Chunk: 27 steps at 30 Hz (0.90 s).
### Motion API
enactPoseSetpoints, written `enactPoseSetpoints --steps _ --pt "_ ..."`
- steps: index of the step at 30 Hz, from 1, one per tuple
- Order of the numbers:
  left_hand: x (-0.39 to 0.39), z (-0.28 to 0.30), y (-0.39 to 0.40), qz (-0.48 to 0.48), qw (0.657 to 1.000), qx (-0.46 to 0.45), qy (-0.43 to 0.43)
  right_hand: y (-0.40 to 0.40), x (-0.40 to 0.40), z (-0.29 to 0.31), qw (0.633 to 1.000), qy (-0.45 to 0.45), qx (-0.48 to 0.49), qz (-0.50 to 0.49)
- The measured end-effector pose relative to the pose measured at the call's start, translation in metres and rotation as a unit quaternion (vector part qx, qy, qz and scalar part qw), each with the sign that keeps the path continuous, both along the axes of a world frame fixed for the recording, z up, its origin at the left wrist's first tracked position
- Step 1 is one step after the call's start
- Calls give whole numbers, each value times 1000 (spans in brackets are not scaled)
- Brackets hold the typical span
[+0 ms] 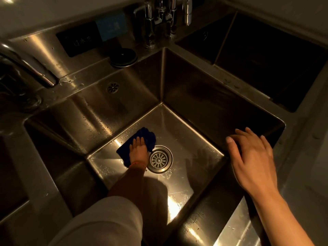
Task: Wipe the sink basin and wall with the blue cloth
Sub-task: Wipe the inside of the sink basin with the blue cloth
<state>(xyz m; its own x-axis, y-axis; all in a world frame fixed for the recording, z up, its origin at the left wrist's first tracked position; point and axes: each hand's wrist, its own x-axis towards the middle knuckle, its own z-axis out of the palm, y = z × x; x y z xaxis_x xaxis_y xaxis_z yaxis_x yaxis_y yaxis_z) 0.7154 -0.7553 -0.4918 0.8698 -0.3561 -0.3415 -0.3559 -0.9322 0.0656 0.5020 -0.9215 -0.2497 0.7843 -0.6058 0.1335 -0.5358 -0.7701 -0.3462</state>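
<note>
1. Sleeved, the left hand is pressing flat, fingers spread, on the blue cloth, pinning it to the basin floor.
2. Cloth's long axis is running diagonally; the drain is lying just right of it.
3. Right hand, nearly open and empty, is bracing on the basin rim.
4. Open floor is lying beyond; the walls are standing unwiped, I judge.

A steel sink carries everything. On its floor a blue cloth lies flat, touching the upper-left rim of the round drain, with the left hand pressed on top of it. Water beads dot the floor around the drain. Far up and left of the drain, on the back ledge, sits a dark round disc, perhaps a stopper.
</note>
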Motion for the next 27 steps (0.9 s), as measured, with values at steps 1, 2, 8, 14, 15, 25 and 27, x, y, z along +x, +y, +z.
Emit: enactPoseSetpoints --steps 1,2,8,14,15,25,27 --pt "-1 0 4 13 1000 -3 2 0 0 0 1000 0 0 0" --pt "-2 1 7 22 1000 -5 0 0 0 0 1000 1 0 -1" --pt "-6 -1 29 66 998 2 -10 0 0 2 1000 3 4 -3" --pt "-2 -2 27 57 998 18 -6 1 0 4 1000 9 10 -4" --pt "-2 -3 25 49 999 19 -7 1 0 4 1000 11 10 -4" --pt "21 -4 -17 -45 998 30 -20 -1 0 0 1000 16 6 -3" --pt "24 -5 -18 -54 998 27 -25 -1 0 0 1000 11 8 -4"
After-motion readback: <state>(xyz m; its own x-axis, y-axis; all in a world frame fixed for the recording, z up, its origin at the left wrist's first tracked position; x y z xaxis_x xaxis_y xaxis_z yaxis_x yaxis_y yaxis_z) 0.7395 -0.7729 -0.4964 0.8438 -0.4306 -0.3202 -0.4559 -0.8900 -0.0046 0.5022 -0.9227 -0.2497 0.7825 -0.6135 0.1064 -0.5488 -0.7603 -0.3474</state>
